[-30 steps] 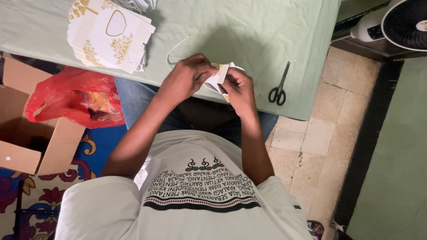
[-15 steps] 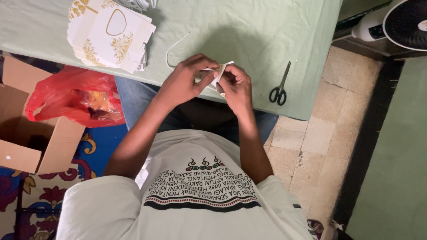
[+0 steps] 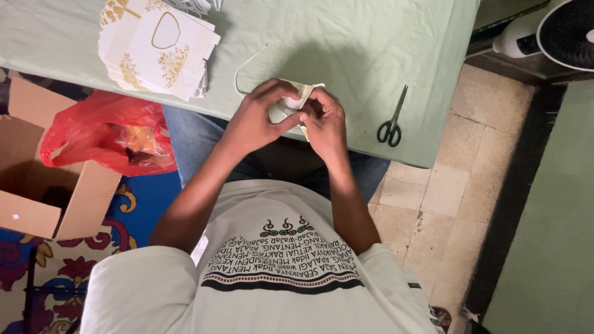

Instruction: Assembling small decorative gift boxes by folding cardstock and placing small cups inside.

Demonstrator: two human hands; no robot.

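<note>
at the near edge of the pale green table (image 3: 346,55), both my hands meet over a small folded white paper piece (image 3: 302,94). my left hand (image 3: 257,120) pinches it from the left, fingers closed on it, and my right hand (image 3: 323,120) grips its other side, fingers also closed on it. a thin white cord (image 3: 242,67) curls on the cloth just beside my left hand. black scissors (image 3: 392,122) lie to the right, apart. a stack of white and gold paper bags (image 3: 158,52) sits far left; below it, a red plastic bag (image 3: 105,133) rests in a cardboard box (image 3: 37,198).
</note>
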